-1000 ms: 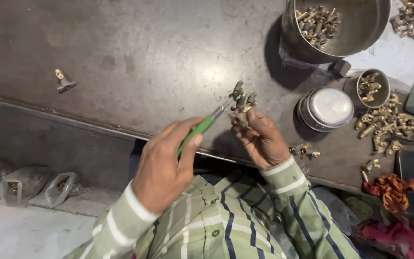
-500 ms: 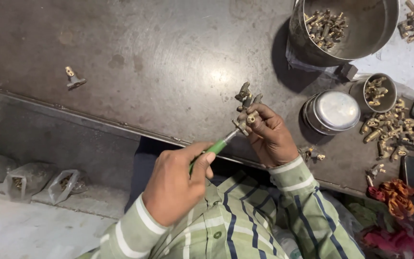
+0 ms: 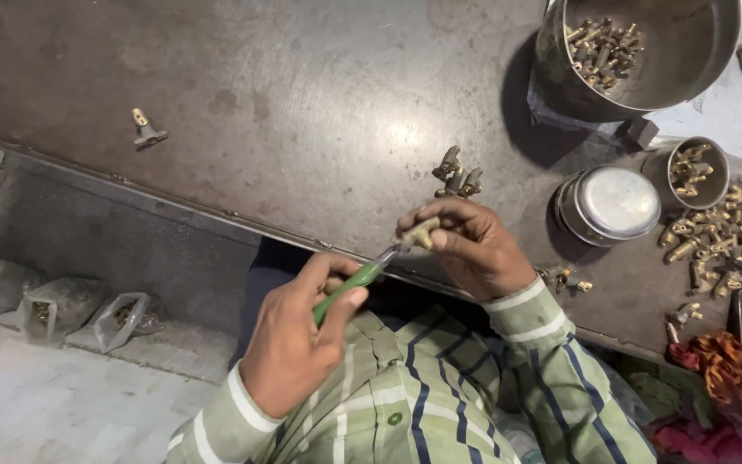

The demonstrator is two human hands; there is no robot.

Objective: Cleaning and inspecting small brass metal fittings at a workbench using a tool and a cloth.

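Observation:
My left hand (image 3: 294, 344) grips a green-handled screwdriver (image 3: 347, 288), and its metal tip touches a small brass fitting (image 3: 420, 232). My right hand (image 3: 470, 249) pinches that fitting between thumb and fingers, just above the near edge of the dark metal table (image 3: 302, 112). A small cluster of brass fittings (image 3: 459, 172) stands on the table right behind my right hand. Both sleeves are striped green.
A large steel bowl (image 3: 697, 60) with brass parts stands at the back right, with a small steel cup (image 3: 697, 172) and an upturned steel lid (image 3: 616, 202) near it. Loose brass fittings (image 3: 714, 245) lie at the right. A single fitting (image 3: 143, 129) lies far left. Plastic bags (image 3: 62, 309) sit on the floor.
Both hands have dropped lower and nearer to me. The cluster of fittings now stands on the table, out of my right hand, which holds just one piece against the screwdriver tip.

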